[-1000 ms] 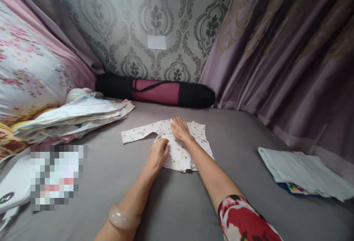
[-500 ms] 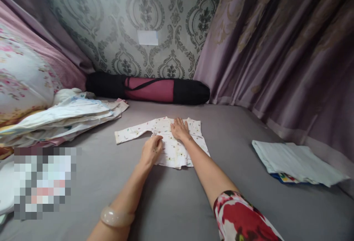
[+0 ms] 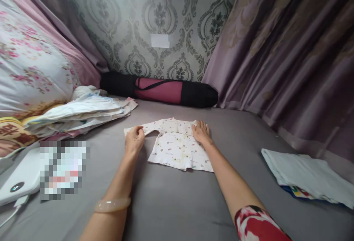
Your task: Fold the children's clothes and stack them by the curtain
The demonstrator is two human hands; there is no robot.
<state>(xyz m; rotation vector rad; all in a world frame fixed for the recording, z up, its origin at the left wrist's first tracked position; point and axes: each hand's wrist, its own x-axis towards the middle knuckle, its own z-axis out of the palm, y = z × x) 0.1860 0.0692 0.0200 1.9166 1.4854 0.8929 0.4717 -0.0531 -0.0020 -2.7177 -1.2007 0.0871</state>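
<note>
A small white printed baby shirt (image 3: 177, 147) lies spread on the grey bed sheet (image 3: 166, 204), its left sleeve stretched out to the side. My left hand (image 3: 134, 139) is closed on that sleeve near the cuff, fingers and thumb together. Flat on the shirt's upper right part rests my right hand (image 3: 201, 131), fingers extended, palm down. The right sleeve does not show; it may be folded in or under the hand.
At the left lies a pile of clothes (image 3: 83, 114) beside a floral pillow (image 3: 35, 60). Nearer are a white power bank (image 3: 24, 174) with a cable and a blurred item. A long black and maroon bag (image 3: 159, 90) lies along the wall. Folded pale cloth (image 3: 306, 174) sits at right.
My left hand has moved left from the shirt's side to the sleeve end. My right hand has slid right, from mid-chest to the upper right. The view has shifted slightly.
</note>
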